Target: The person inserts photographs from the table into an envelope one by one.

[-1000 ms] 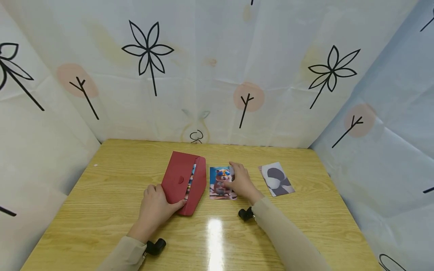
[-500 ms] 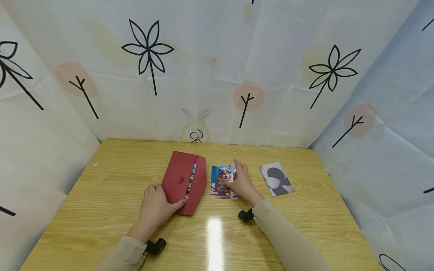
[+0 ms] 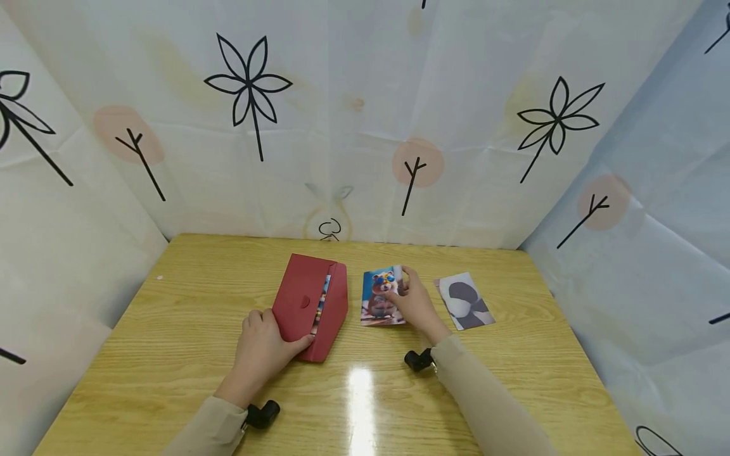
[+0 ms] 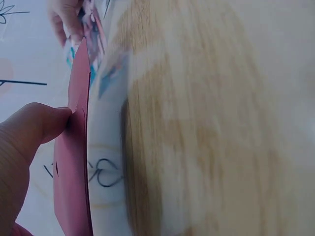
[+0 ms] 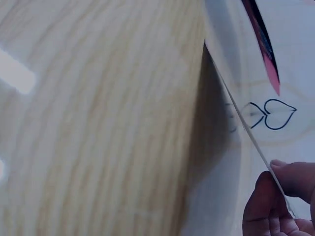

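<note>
A red envelope (image 3: pixel 292 294) lies left of the table's middle with its flap folded back to the right, and colourful printed edges show in its slot. My left hand (image 3: pixel 259 348) grips its near left part, thumb on top by the opening, as the left wrist view of the envelope (image 4: pixel 74 162) also shows. My right hand (image 3: pixel 420 307) pinches a picture card (image 3: pixel 376 301) of a furry animal in bright sunglasses by its right side. In the right wrist view the card (image 5: pixel 238 113) is seen edge-on, tilted, its right side raised between thumb and fingers.
Right of my right hand lies a grey-and-white patterned card (image 3: pixel 466 303), with another card's corner peeking out at its left. Everything rests on a wood-grain table (image 3: pixel 188 304). A white printed cloth (image 3: pixel 331 139) stands behind and at both sides.
My right hand has moved the picture card a little right and away from me, and its right side has come up off the table. The left hand and envelope stay put.
</note>
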Demonstrator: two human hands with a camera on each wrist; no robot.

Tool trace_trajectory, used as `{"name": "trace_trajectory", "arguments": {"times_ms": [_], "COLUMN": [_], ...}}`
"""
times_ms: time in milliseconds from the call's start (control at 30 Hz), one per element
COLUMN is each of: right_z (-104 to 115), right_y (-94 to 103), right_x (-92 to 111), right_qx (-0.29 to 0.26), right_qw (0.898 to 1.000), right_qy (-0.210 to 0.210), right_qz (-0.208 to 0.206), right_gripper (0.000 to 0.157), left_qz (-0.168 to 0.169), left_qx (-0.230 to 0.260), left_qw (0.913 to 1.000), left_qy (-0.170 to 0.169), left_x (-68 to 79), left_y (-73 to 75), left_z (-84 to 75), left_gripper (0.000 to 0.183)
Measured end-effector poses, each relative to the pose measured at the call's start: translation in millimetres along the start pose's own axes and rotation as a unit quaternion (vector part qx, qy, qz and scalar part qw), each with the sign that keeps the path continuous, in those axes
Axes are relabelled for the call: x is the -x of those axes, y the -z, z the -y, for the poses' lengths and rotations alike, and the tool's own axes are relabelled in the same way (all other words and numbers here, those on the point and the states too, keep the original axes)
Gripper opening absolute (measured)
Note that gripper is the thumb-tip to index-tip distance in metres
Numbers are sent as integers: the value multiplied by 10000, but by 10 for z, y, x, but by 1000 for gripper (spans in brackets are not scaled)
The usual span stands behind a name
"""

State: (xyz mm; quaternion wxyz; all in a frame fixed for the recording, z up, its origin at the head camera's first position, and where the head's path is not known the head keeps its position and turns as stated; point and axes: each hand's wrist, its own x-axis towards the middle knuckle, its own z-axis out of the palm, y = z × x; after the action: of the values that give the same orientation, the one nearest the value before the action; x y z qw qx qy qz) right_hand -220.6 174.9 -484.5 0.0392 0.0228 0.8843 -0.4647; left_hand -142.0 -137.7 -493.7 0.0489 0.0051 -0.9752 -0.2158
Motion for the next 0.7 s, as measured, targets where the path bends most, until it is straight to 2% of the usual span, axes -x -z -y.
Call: {"name": "trace_trajectory", "arguments": {"times_ms": [133,333,467,700], "right_z": [47,172,259,341], "right_y": [50,49,-5,-161], "right_x": [6,50,86,110], "right_qx": [-276,-971,-1143,-1139], "right_qw": [9994,9949,9931,9931], "right_qy": [-48,-11,96,257], "right_qz": [-187,-267,-241,-72], "right_gripper": [72,63,62,62], "left_qz": [25,66,72,86], "left_qx": [24,20,4,-8], "left_qw": [10000,10000,10000,10000], "left_qy": [-3,3,34,33], "left_x": [3,8,1,-9], "left_y": [0,12,5,-17], "left_z": [-12,-38,-47,-60], "left_gripper": [99,102,103,105]}}
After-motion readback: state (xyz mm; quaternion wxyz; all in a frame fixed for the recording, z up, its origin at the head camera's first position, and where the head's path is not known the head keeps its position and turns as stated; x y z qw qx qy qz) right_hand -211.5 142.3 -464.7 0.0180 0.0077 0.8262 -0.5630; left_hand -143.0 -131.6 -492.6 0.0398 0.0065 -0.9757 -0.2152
